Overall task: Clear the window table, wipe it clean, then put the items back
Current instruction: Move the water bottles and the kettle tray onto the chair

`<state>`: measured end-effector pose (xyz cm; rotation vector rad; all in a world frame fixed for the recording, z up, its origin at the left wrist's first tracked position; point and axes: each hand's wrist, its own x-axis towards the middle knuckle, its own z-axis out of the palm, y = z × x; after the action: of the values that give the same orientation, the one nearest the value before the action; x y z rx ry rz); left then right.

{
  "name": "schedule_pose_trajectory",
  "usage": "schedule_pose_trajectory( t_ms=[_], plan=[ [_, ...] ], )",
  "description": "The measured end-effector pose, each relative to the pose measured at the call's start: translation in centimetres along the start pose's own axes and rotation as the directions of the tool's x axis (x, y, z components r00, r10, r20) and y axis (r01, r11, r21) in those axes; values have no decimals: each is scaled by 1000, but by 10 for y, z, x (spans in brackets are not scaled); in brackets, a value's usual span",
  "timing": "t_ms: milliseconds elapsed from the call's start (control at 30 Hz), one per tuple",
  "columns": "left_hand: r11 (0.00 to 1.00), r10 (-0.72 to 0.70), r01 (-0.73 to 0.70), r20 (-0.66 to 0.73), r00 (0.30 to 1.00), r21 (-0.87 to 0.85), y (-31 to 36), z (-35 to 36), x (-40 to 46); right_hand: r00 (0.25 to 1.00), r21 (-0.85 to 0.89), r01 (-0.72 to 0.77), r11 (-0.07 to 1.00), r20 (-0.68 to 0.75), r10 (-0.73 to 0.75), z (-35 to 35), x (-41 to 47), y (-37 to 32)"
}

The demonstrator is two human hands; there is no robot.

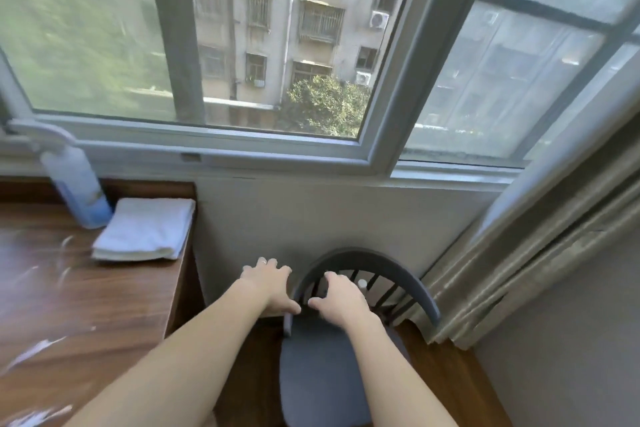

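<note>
While both the left hand (pixel 268 282) and right hand (pixel 341 295) hang spread and empty over the chair (pixel 332 357), spray bottle (pixel 78 184) and folded towel (pixel 145 229) sit on the surface (pixel 69 305), probably ready for wiping.

Daylight pouring in through the window (pixel 277 45), room evenly bright, glare streaking across the wooden table (pixel 69 288), motion blur smearing the left pane and spray bottle (pixel 74 184), wide-angle lens bending the frame edges, centre staying fairly sharp.
</note>
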<state>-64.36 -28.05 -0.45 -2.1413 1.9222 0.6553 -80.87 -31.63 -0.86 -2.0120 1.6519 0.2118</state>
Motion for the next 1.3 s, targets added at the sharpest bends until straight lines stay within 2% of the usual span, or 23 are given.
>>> schedule_pose_trajectory(
  t_ms=[233, 600, 833, 1033, 1300],
  plan=[
    [995, -89, 85, -77, 993, -52, -110, -48, -76, 993, -44, 118, 992, -26, -119, 3, -38, -114],
    [982, -172, 166, -65, 983, -85, -302, -54, -178, 968, -104, 244, 964, -28, -248, 77, -91, -318],
    [959, -267, 250, -123, 956, -135, -378, -55, -215, 937, -101, 347, 932, 12, -348, 101, -108, -403],
    [911, -384, 346, -155, 910, -225, -426, -53, -237, 886, -151, 462, 874, 39, -462, 114, -103, -457],
    [777, -598, 529, -139, 789, -341, -501, -36, -292, 761, -153, 648, 746, 125, -636, 143, -100, -546]
  ],
)
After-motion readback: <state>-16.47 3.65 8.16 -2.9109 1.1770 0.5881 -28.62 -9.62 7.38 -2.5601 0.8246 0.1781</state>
